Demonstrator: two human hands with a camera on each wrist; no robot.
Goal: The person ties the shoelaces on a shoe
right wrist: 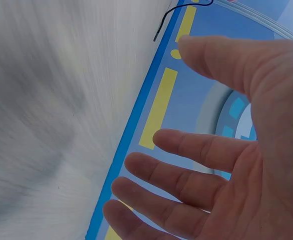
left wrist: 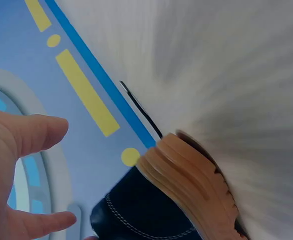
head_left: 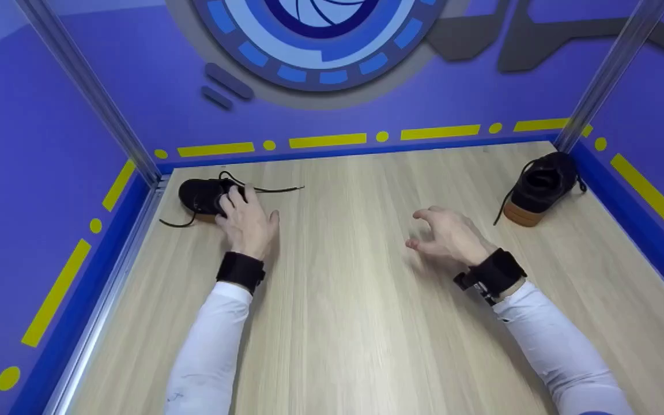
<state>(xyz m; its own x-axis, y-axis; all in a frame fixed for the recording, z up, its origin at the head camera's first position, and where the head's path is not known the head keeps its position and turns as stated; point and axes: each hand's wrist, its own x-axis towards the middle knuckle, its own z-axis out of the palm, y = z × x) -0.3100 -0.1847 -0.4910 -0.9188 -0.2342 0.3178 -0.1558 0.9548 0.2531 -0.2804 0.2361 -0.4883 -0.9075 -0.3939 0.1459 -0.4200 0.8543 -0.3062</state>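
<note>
A black shoe (head_left: 199,195) with a tan sole lies at the far left of the table, its laces loose. My left hand (head_left: 248,226) is at the shoe's near right end, fingers reaching over its edge. Thumb and index finger stand apart from the shoe (left wrist: 136,210) in the left wrist view; whether other fingers touch it I cannot tell. Over the middle right of the table is my right hand (head_left: 453,236), holding nothing, its fingers spread and slightly bent. A second black shoe (head_left: 542,181), also tan-soled, stands upright beyond it at the far right.
The wooden table (head_left: 343,276) has a blue back wall (head_left: 332,127) with yellow marks behind it. Blue side walls and metal posts (head_left: 95,98) bound the left and right. One loose lace (head_left: 277,190) stretches rightward from the left shoe.
</note>
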